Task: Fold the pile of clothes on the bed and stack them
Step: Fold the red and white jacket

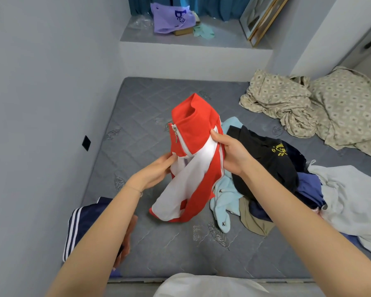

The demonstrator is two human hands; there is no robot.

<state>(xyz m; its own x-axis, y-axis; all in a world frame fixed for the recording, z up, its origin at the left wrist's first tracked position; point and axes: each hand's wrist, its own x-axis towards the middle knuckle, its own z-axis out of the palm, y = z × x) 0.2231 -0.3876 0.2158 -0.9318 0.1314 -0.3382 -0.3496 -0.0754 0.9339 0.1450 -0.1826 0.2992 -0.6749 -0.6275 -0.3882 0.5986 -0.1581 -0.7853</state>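
Fingers (218,137) on red jacket (194,130) (clothes pile (266,161) beside)

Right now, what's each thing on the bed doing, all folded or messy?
red and white jacket: unfolded, held off the bed
left hand: pinches the jacket
right hand: grips the jacket
black shirt: crumpled in the pile
light blue garment: crumpled, unfolded
navy striped garment: lying apart at left
patterned sheet: bunched up

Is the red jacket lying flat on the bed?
No, the left hand and right hand hold the red jacket up, bunched, not flat.
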